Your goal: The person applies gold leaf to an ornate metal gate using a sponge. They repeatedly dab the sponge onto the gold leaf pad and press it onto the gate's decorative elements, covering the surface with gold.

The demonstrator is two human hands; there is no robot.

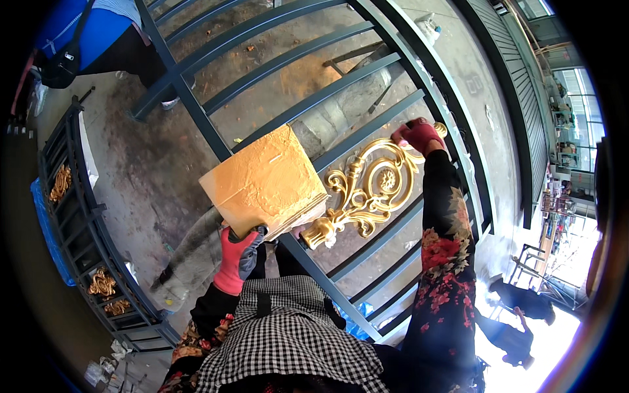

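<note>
My left hand (240, 255), in a red and black glove, grips the near corner of a square box (265, 180) crusted with orange-gold paint. Its thumb presses on the edge, and the other fingers are hidden beneath. Right of the box, a gold scrollwork ornament (386, 178) lies across the dark grey bars of a metal railing (373, 134). My right hand (419, 135), in a red glove, is closed at the ornament's far end, beside a round gold knob (440, 130). Whatever its fingers hold is hidden.
Another railing panel (98, 226) with gold ornaments is on the left. A person in blue (88, 33) stands at upper left, and more people (517, 327) are at lower right. Rolled grey material (321, 124) lies on the stained floor (154, 157) below the bars.
</note>
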